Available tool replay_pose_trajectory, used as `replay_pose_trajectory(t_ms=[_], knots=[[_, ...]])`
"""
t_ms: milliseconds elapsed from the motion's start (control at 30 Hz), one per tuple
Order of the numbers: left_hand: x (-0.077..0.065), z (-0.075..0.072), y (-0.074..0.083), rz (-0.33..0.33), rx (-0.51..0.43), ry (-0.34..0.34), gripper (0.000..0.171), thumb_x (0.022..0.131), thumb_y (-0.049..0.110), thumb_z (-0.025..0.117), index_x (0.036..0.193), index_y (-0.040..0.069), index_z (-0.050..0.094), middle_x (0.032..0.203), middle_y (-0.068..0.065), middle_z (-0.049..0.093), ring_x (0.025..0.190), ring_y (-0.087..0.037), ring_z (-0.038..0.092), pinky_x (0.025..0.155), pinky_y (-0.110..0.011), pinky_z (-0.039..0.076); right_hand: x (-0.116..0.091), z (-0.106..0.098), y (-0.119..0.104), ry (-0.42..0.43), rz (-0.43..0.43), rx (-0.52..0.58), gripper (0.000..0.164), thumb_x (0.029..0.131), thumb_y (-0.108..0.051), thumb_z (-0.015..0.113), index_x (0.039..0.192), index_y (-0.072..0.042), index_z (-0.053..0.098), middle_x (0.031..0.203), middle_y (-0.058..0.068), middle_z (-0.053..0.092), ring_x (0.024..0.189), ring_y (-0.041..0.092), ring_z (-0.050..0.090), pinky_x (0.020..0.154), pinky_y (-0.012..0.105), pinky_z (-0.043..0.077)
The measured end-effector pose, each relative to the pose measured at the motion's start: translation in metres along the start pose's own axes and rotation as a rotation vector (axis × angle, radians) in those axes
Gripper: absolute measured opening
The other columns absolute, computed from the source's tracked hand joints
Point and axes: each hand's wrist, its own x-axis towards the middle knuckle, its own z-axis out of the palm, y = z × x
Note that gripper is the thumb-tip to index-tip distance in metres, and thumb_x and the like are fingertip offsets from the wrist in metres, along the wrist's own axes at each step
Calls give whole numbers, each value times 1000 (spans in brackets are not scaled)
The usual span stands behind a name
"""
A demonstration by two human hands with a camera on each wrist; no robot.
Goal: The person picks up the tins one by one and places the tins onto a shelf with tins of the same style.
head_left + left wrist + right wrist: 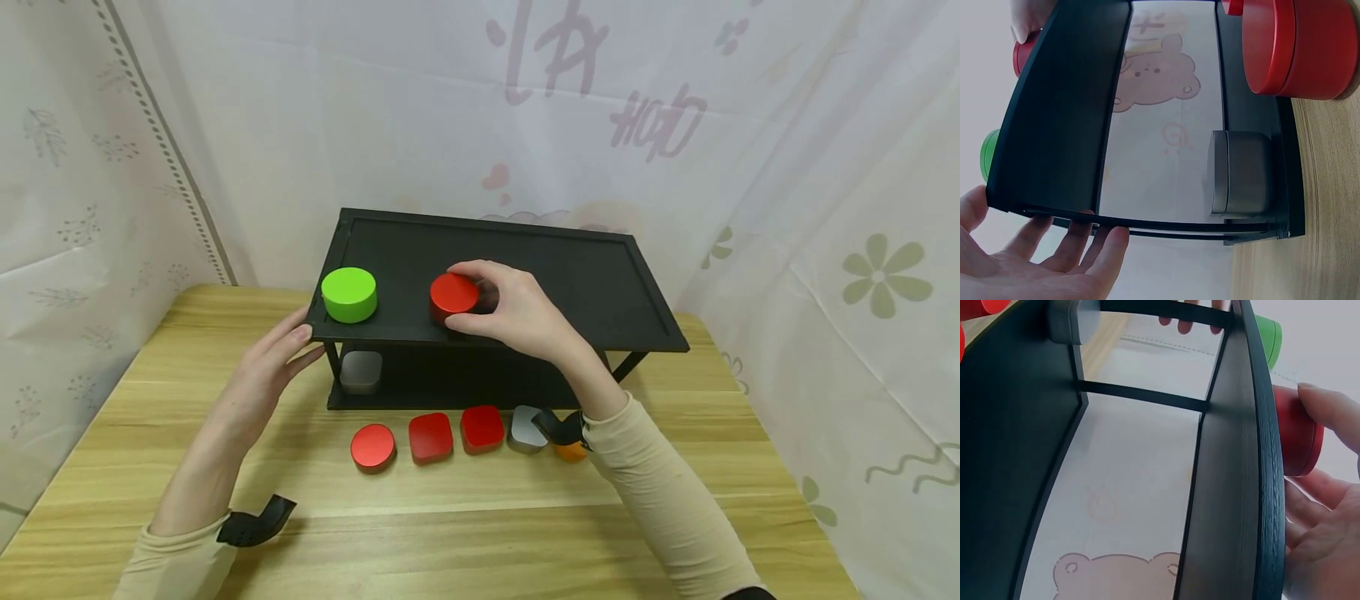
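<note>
The right hand [513, 307] grasps a red tin [453, 294] by its sides, on the black shelf [555, 275] top, right of the green tin [349, 294] (whether it fully rests there is hard to tell). The left hand [258, 377] grips the shelf's left end, probably to steady it.

Wooden table [420, 533] with five tins [482, 428] and black shelf [555, 271], green tin [349, 295] and red tin [453, 294] atop, silver tin [361, 372] below
</note>
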Motion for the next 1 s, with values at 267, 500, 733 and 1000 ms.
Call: replay_pose_trajectory(t_ms=[267,500,733,1000], knots=[[1,0,0,3,-12,4,54,111,29,47,160,11,37,158,9,44,135,8,47,107,-10,49,1,0,0,-5,19,-10,57,88,-28,82,140,-19,60,119,-3,68,98,15,68,88,31,62],[0,0,0,4,-14,4,53,111,29,47,160,12,37,160,8,42,135,8,46,107,-10,49,2,0,0,-14,25,-7,57,89,-28,81,140,-18,60,119,-3,68,99,15,68,89,31,62],[0,0,0,0,-5,3,53,111,29,47,160,12,37,161,7,42,137,8,44,108,-10,48,5,1,1,-25,36,-20,58,89,-29,80,142,-17,59,124,-1,68,102,16,67,91,31,62],[1,0,0,-3,10,0,53,111,30,46,160,14,37,163,6,39,140,7,42,108,-10,48,6,2,1,-31,45,-37,58,90,-29,79,143,-17,58,126,0,68,103,17,67,92,31,63]])
